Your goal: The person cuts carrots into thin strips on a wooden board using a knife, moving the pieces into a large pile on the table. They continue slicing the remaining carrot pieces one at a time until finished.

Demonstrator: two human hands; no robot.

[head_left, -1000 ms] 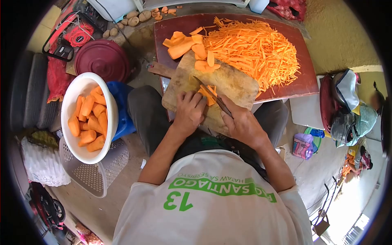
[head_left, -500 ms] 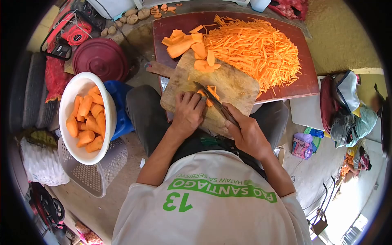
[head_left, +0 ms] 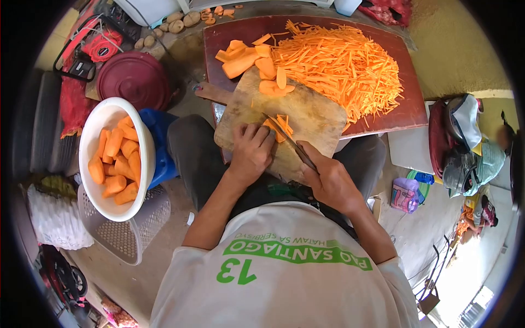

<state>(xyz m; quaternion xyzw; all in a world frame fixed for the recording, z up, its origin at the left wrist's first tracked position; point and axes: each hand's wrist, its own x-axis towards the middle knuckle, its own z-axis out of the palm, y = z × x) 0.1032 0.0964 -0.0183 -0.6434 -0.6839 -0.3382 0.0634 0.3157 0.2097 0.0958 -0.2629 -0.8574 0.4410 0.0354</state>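
Note:
A wooden cutting board rests across my lap. My left hand presses down on a small stack of carrot slices near the board's middle. My right hand grips a knife by its handle, the blade lying against the slices beside my left fingertips. More thick carrot slices lie at the board's far edge. Behind the board, a dark red tray carries a large heap of carrot strips.
A white bowl of peeled carrot chunks sits in a white basket at my left, beside a blue stool and a maroon lid. Potatoes lie at the back. Bags stand on the right.
The knife drew back toward me and then went forward again across the carrot slices. My left hand stayed on the stack.

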